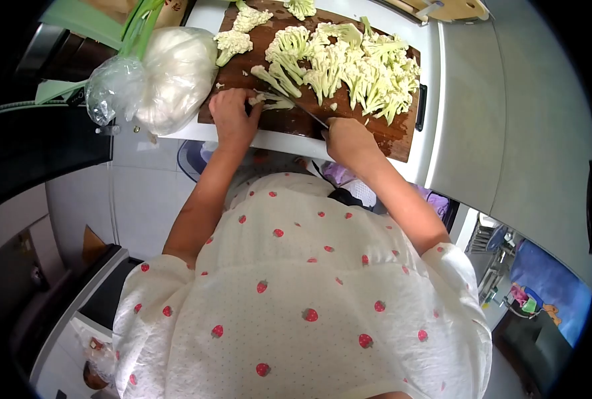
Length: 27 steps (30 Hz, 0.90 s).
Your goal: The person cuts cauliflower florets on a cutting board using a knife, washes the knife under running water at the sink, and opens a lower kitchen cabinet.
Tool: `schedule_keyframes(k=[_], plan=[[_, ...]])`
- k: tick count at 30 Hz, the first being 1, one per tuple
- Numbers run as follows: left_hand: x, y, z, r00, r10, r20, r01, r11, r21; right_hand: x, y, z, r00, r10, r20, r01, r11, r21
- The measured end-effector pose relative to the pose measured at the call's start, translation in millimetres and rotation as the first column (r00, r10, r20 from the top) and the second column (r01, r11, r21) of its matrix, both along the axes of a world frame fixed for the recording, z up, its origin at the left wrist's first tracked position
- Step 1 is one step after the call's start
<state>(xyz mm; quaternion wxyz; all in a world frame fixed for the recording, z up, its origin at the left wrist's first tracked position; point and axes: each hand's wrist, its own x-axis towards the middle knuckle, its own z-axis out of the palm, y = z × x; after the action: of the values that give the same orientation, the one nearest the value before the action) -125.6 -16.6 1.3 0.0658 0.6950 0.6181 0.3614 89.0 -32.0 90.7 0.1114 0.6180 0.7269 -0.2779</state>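
My right hand is closed round the handle of a knife, whose blade slants up and left over the wooden cutting board. The blade is at a small cauliflower floret near the board's front edge. My left hand is closed on the left end of that floret, its fingers bent. Just beyond lie other cut cauliflower pieces. A large heap of cauliflower florets covers the board's right side. Bigger cauliflower chunks rest at its upper left.
Left of the board stands a bulging white plastic bag, with a smaller clear bag and green onion stalks beside it. The white counter edge runs in front of me. A grey panel borders the right.
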Motion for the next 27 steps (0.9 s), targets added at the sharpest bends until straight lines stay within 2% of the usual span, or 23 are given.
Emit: schedule_keyframes(k=[1,2,4,6,8,9,11,12,14,17,18,20,27], plan=[[-1,-2,-1,1.0,-0.001,0.006,0.001,1.0,0.011,-1,1,0,0.996,-0.079,-0.04,0.079,0.997,0.008],[-2,-3,-2,1.0,-0.008,0.013,0.008,1.0,0.023,1,2,1,0.995,-0.085,-0.042,0.086,0.996,0.006],[1,-1,1,0.998,-0.028,0.05,0.026,0.999,0.045,16,6,5,0.935,-0.237,-0.263,0.232,0.971,-0.049],[0,3,2,0.996,-0.033,0.082,0.028,0.998,0.064,25,1,10,0.937,-0.206,-0.284,0.211,0.977,-0.012],[-2,13,1,0.97,-0.157,0.183,0.142,0.986,0.093,30,-5,27,0.924,-0.247,-0.293,0.237,0.969,-0.068],[-2,16,-1,0.97,-0.157,0.185,0.142,0.985,0.094,33,-9,31,0.922,-0.235,-0.309,0.227,0.972,-0.064],[-5,19,-4,0.957,-0.245,0.154,0.226,0.965,0.135,39,-12,35,0.93,-0.24,-0.279,0.219,0.97,-0.105],[-5,16,1,0.957,-0.245,0.152,0.226,0.965,0.132,41,-13,36,0.937,-0.246,-0.249,0.214,0.965,-0.15],[-4,6,12,0.985,-0.103,0.141,0.092,0.992,0.085,44,-15,40,0.948,-0.228,-0.221,0.194,0.967,-0.168],[4,-7,36,0.959,-0.179,0.22,0.173,0.984,0.048,48,-16,38,0.964,-0.187,-0.19,0.153,0.972,-0.177],[3,-6,32,0.96,-0.174,0.219,0.167,0.985,0.048,50,-16,37,0.969,-0.162,-0.185,0.132,0.978,-0.162],[-1,-7,17,0.968,-0.244,0.054,0.245,0.969,-0.02,53,-15,37,0.968,-0.165,-0.187,0.133,0.976,-0.17],[-5,-16,-1,0.985,-0.161,0.07,0.158,0.986,0.047,51,-10,44,0.979,-0.139,-0.148,0.108,0.974,-0.198]])
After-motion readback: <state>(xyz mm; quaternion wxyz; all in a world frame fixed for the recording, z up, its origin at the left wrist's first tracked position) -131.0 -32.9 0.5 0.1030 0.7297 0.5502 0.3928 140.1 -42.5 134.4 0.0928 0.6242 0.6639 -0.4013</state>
